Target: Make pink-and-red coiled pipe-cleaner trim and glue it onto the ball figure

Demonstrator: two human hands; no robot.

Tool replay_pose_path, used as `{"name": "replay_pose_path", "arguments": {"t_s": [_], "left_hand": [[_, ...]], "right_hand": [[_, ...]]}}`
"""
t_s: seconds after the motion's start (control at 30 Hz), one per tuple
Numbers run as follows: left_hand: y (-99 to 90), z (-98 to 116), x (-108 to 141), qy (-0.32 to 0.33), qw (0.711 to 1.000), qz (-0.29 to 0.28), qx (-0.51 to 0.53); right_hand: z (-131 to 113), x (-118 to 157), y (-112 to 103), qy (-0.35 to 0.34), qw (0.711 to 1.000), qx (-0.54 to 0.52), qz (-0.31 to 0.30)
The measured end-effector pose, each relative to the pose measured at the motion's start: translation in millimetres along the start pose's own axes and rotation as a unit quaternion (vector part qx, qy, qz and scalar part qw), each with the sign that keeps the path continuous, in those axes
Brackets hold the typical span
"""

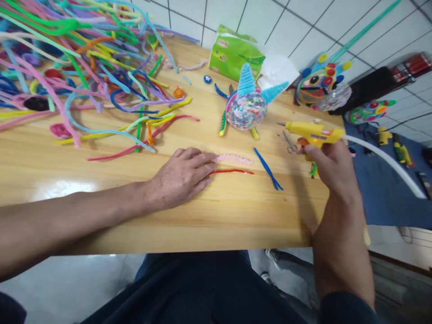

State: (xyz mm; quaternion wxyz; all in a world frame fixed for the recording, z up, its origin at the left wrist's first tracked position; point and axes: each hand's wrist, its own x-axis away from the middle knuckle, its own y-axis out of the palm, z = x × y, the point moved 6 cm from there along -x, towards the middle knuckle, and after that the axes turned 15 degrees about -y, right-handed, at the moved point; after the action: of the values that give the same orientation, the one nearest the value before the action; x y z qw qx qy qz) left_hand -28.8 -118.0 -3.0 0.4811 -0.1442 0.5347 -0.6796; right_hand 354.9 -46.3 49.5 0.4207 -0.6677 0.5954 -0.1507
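My left hand [182, 177] lies flat on the wooden table, palm down. Its fingertips rest at the left ends of a crimped pink pipe cleaner [236, 159] and a thin red pipe cleaner [232, 171]; how firmly they touch these is hidden. Held above the table by my right hand [332, 164] is a yellow hot glue gun [312, 132], nozzle pointing left, with a long white glue stick [388, 157] trailing from its back. Between the hands lie folded blue pipe cleaners [267, 168]. Beyond them sits a clear ball filled with colourful bits [246, 112], bearing two blue ears [246, 80].
Tangled coloured pipe cleaners [84, 85] cover the left. Behind the ball are a green tissue pack [232, 56] and pliers [223, 121]. Small scissors [289, 143] lie under the glue gun. Decorated figures [320, 85] and a dark bottle [371, 85] stand back right.
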Motion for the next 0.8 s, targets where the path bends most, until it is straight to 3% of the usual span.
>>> {"name": "replay_pose_path", "arguments": {"t_s": [0.1, 0.2, 0.27, 0.43, 0.8], "left_hand": [[1.8, 3, 1, 0.008, 1.000, 0.007, -0.026], [1.6, 5, 4, 0.009, 0.999, 0.012, -0.044], [0.0, 5, 5, 0.010, 0.999, 0.012, -0.040], [-7.1, -1, 2, -0.012, 1.000, -0.007, 0.028], [3.0, -8, -6, -0.053, 0.998, -0.044, -0.008]], "right_hand": [[-51, 23, 20, 0.041, 0.993, -0.107, -0.014], [-89, 30, 47, 0.032, 0.991, -0.118, -0.052], [-101, 28, 64, 0.025, 0.989, -0.111, -0.096], [-98, 25, 81, 0.044, 0.979, -0.133, -0.147], [-90, 29, 77, 0.021, 0.978, -0.082, -0.189]]}}
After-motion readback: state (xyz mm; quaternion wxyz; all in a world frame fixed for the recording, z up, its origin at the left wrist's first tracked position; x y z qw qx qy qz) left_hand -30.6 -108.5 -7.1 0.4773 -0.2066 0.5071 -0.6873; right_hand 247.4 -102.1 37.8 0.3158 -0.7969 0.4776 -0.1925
